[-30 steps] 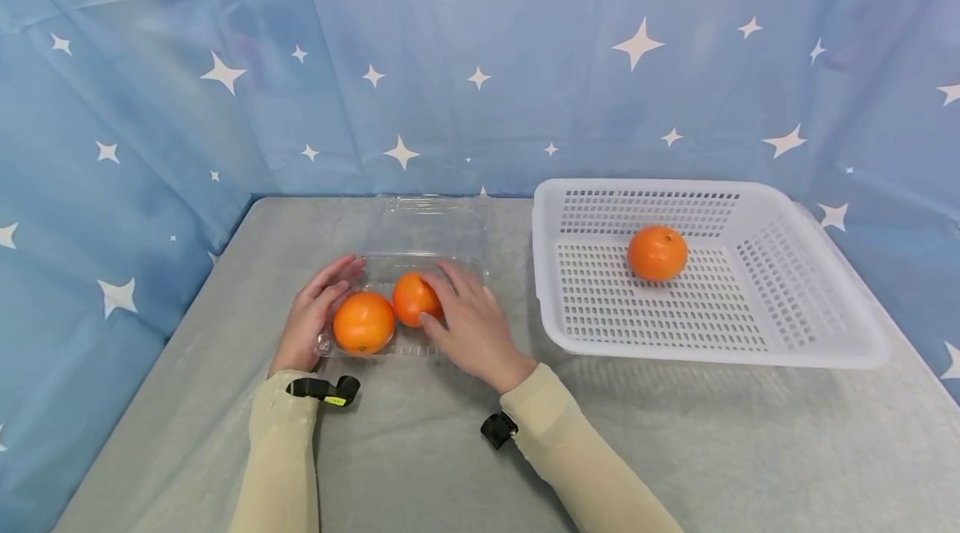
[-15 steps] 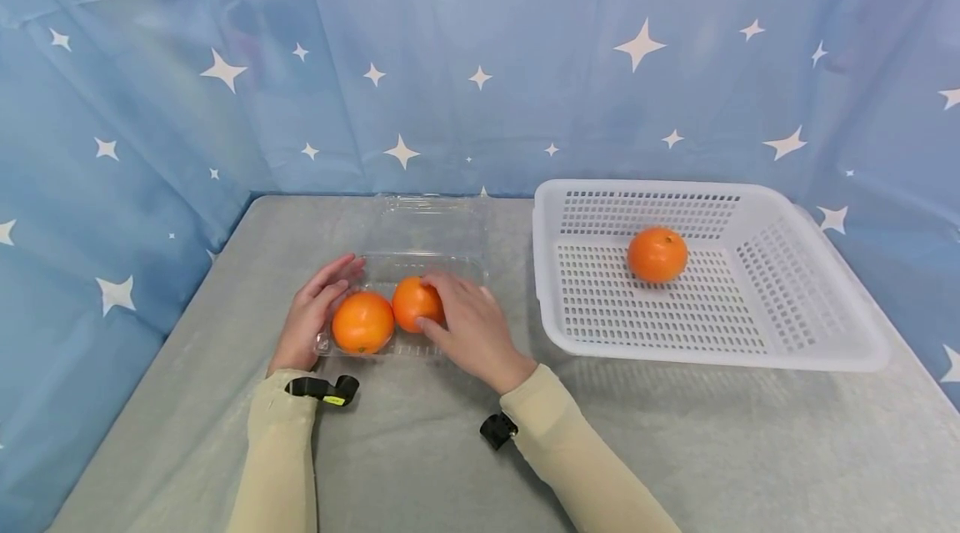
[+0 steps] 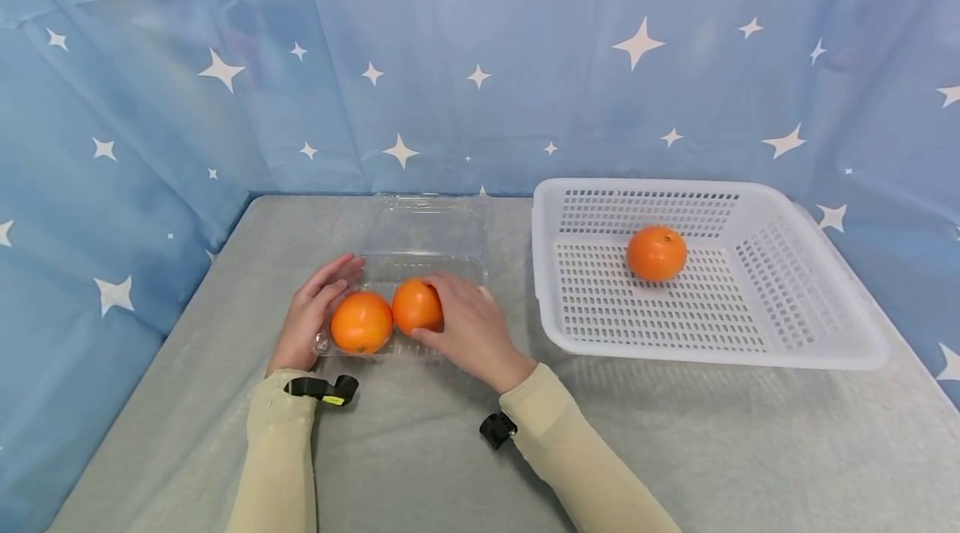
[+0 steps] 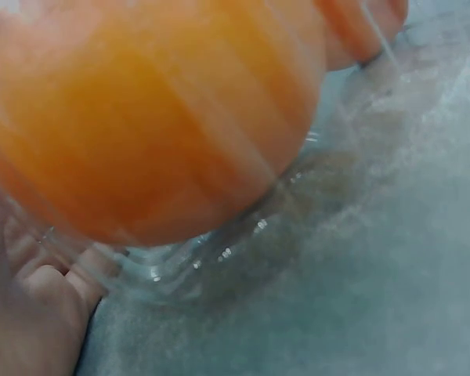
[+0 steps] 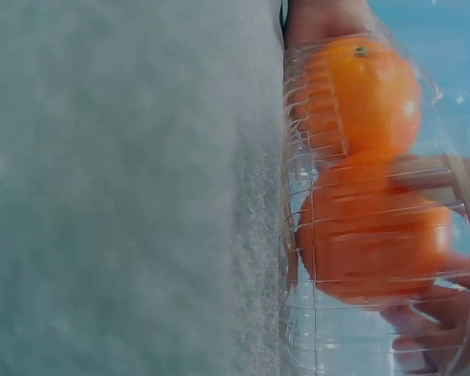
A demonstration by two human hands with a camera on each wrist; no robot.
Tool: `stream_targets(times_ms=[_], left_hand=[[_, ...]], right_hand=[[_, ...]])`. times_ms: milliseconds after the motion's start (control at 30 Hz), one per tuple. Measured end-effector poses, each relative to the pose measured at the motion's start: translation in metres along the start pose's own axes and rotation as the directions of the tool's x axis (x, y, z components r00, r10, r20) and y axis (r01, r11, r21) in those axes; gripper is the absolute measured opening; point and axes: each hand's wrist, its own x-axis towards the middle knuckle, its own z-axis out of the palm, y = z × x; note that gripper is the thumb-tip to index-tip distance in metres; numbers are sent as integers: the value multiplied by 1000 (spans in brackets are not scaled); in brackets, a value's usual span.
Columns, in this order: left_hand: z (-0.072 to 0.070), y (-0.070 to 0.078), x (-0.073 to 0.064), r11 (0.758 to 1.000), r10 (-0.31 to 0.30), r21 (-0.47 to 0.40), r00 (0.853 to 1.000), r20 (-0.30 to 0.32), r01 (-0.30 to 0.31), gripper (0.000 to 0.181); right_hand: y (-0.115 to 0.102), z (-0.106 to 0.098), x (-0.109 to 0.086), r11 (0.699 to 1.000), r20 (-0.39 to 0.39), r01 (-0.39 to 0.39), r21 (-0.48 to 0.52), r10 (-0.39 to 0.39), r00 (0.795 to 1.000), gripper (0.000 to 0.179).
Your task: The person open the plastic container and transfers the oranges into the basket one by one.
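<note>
In the head view a clear plastic clamshell box (image 3: 386,268) lies on the table with its lid laid back. Two oranges are in its tray. My left hand (image 3: 306,318) rests along the box's left wall, beside the left orange (image 3: 362,322); the left wrist view shows that orange (image 4: 157,117) large, partly hiding this hand (image 4: 43,305). My right hand (image 3: 476,329) holds the right orange (image 3: 416,306) from its right side, thumb in front and fingers over the back. Through the ribbed box wall, the right wrist view shows fingers against this orange (image 5: 372,235).
A white perforated plastic basket (image 3: 828,333) stands to the right on the grey-covered table (image 3: 420,466). One more orange (image 3: 657,253) lies inside it. A blue curtain (image 3: 480,116) with white stars hangs behind and at the left.
The right hand's fingers have come down and closed more around the right orange, which has shifted slightly towards the front. Left hand, box and basket stay where they were.
</note>
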Motion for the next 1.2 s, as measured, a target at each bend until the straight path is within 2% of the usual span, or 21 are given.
stream_targets(times_ms=[300, 600, 800, 1200], left_hand=[[0, 1, -1, 999, -22, 34, 1000, -9, 22, 40], [0, 1, -1, 999, -34, 34, 999, -17, 35, 40], [1, 1, 0, 999, -32, 31, 999, -22, 33, 40], [1, 1, -1, 1000, -22, 22, 1000, -18, 22, 40]], right_hand=[[0, 0, 0, 999, 25, 47, -21, -46, 999, 63], [1, -1, -2, 999, 31, 36, 27, -36, 999, 58], [1, -1, -2, 999, 35, 33, 18, -34, 999, 63], [1, 0, -2, 999, 35, 32, 13, -32, 999, 62]])
